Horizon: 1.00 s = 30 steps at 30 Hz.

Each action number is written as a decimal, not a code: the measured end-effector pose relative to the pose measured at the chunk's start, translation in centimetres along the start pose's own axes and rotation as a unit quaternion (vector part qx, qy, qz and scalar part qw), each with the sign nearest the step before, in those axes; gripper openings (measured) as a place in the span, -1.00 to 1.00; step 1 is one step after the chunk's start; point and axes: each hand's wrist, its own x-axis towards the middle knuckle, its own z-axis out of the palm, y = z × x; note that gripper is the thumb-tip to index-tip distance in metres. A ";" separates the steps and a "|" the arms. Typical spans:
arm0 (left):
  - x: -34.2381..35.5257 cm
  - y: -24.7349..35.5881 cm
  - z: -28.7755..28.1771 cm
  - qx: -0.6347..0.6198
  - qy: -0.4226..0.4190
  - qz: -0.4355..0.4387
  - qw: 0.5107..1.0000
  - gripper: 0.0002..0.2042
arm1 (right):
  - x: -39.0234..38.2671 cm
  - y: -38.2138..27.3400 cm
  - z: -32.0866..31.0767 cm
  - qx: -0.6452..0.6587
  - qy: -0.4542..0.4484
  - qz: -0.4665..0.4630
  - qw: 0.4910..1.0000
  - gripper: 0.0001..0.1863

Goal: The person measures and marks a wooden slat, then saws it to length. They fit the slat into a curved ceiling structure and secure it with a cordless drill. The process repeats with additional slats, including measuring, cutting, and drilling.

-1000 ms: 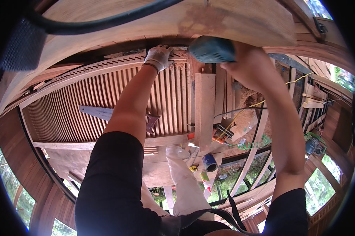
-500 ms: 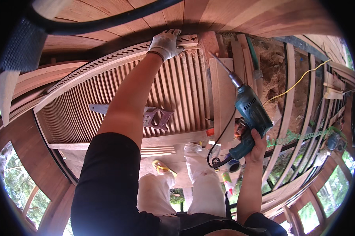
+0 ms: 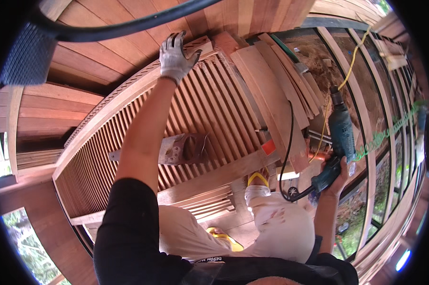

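My left hand (image 3: 175, 58), in a pale work glove with dark fingertips, lies at the far end of a slatted wooden panel (image 3: 209, 95), by its slotted frame rail. Its fingers are stretched out and hold nothing. Bare, my right hand (image 3: 338, 178) is wrapped round the handle of a teal power drill (image 3: 343, 135) at the right. The drill's bit points away from me, over the open floor framing. From the handle a black cord (image 3: 288, 142) loops up and left across some boards. A handsaw (image 3: 183, 148) rests on the slats, partly hidden behind my left forearm.
Loose boards (image 3: 266, 95) are stacked right of the panel. Beyond them, open joists (image 3: 352, 104) have gaps over earth. A yellow cord (image 3: 354, 57) and a green coiled hose (image 3: 390, 130) cross there. Thin wooden strips (image 3: 207, 202) lie near my feet. A plank wall (image 3: 105, 33) curves behind.
My view has turned. The drill has swung right, with its bit now pointing away over the joists. My left hand's fingers have stretched out at the panel's end. My legs have shifted.
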 end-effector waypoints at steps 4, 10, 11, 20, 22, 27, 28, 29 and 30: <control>-9.2 9.4 -4.4 -0.273 -0.015 -0.055 0.960 -0.49 | -2.3 0.6 -7.7 -0.002 0.047 -0.017 0.999 -0.51; -23.0 14.5 -13.1 -0.358 -0.193 0.107 0.907 -0.56 | -4.8 7.7 -14.4 0.138 0.088 -0.005 0.986 -0.52; -24.2 14.9 -13.7 -0.395 -0.212 0.084 0.890 -0.57 | -5.0 9.0 -15.5 0.155 0.086 0.009 0.984 -0.53; -30.9 14.5 -14.1 -0.320 -0.252 0.072 0.910 -0.55 | -4.6 17.5 -22.9 0.142 0.060 0.062 0.986 -0.58; -30.7 13.3 -15.1 -0.287 -0.261 0.035 0.921 -0.62 | -5.2 19.2 -23.0 0.109 -0.007 0.083 0.991 -0.54; -31.0 12.6 -14.3 -0.278 -0.241 0.034 0.929 -0.67 | -2.9 20.5 -28.8 0.113 -0.090 0.167 0.975 -0.52; -31.2 12.4 -14.5 -0.274 -0.253 0.027 0.927 -0.67 | -2.7 21.2 -29.3 0.116 -0.087 0.188 0.971 -0.53; -31.2 12.6 -14.6 -0.278 -0.264 0.020 0.923 -0.67 | -2.5 21.2 -29.8 0.104 -0.077 0.195 0.972 -0.53; -31.1 12.8 -14.7 -0.279 -0.262 0.022 0.924 -0.67 | -2.2 21.4 -30.3 0.086 -0.068 0.199 0.974 -0.53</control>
